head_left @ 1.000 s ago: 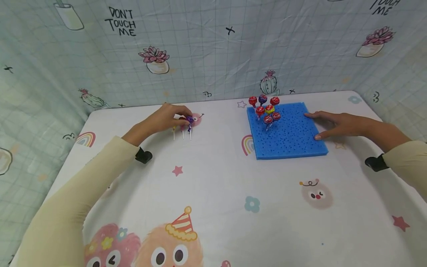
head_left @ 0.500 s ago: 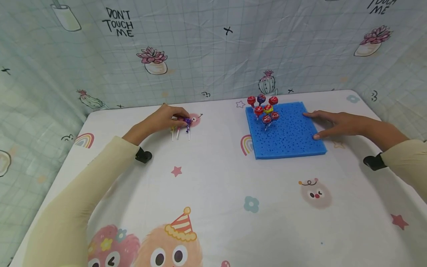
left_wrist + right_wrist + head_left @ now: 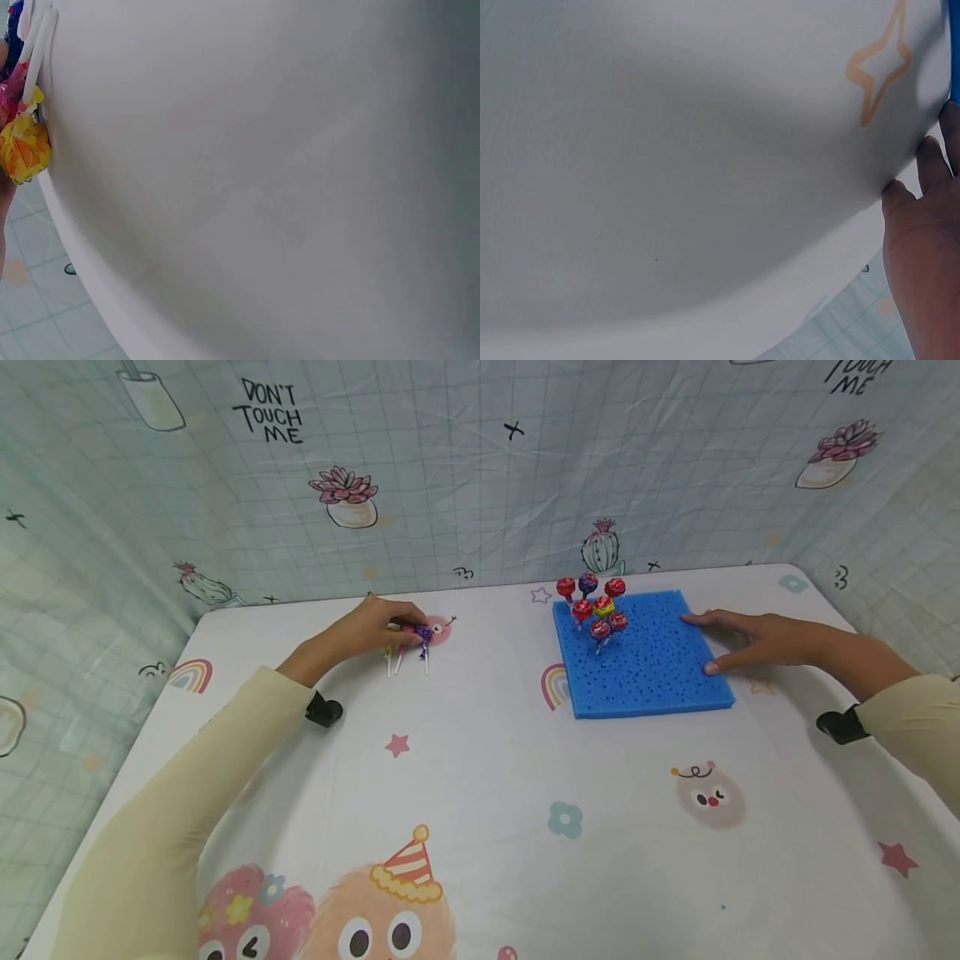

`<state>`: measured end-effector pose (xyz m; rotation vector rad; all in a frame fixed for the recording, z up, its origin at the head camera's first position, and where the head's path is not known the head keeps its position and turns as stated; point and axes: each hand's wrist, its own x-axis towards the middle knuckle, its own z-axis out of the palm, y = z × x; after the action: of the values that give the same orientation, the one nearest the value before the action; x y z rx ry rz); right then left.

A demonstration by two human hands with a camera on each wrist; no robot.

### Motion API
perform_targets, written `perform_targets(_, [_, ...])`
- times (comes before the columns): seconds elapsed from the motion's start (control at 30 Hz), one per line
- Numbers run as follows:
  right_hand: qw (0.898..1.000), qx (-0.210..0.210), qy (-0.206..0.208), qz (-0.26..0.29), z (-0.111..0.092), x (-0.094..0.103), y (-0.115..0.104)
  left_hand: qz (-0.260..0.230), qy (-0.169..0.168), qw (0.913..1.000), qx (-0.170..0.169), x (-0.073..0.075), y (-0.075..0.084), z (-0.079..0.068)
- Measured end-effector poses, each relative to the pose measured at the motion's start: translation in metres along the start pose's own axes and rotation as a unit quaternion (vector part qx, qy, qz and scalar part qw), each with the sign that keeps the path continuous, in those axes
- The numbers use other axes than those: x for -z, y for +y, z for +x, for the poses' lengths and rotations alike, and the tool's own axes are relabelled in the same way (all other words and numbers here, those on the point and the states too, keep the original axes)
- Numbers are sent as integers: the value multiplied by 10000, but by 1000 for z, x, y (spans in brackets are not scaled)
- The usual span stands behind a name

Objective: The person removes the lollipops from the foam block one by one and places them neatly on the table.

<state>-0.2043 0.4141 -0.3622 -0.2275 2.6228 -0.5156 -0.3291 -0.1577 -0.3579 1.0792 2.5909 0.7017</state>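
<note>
Your left sleeve (image 3: 150, 827) extends over the left part of the bench (image 3: 480, 735), with the left wrist unit (image 3: 325, 710) at its cuff. Your left hand (image 3: 367, 627) reaches over a group of three lollipops lying near the far edge. At the left of this group is the yellow lollipop (image 3: 27, 146); next is the pink lollipop (image 3: 10, 94), its head mostly covered by your hand in the head view. At the right is the purple lollipop (image 3: 424, 633), at your thumb and fingertips. You cannot tell from these views whether the fingers pinch it or only touch it. The white sticks point toward you.

To the right, well apart from this group, the blue foam (image 3: 660, 652) lies flat on the bench. Seven lollipops (image 3: 582, 610) stand in its far left part, heads up: five red, one purple, one yellow and red.

Your right hand (image 3: 772, 639) is at the right edge of the foam, with thumb and fingers extended and spread. Thumb and fingertip touch that edge at two separate places. The right wrist unit (image 3: 842, 725) is at the right cuff.
</note>
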Motion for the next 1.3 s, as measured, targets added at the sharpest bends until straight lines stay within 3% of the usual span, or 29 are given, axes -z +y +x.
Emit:
perform_targets(0.13, [10000,23,20,-46,0,-1,1,75,1,10000,55,2,4,-1])
perform_targets(0.27, [10000,55,39,-60,0,0,0,138,273,9995,-9,6,13,-2])
perform_targets(0.47, [10000,84,22,-2,-1,0,-1,-60,530,9974,-489,4,38,-1])
perform_targets(0.77, [9999,99,15,15,-1,0,-1,-231,412,9929,-1096,-12,74,10])
perform_targets(1.3, [10000,79,21,28,-1,1,-1,-703,356,9862,-1457,-29,101,27])
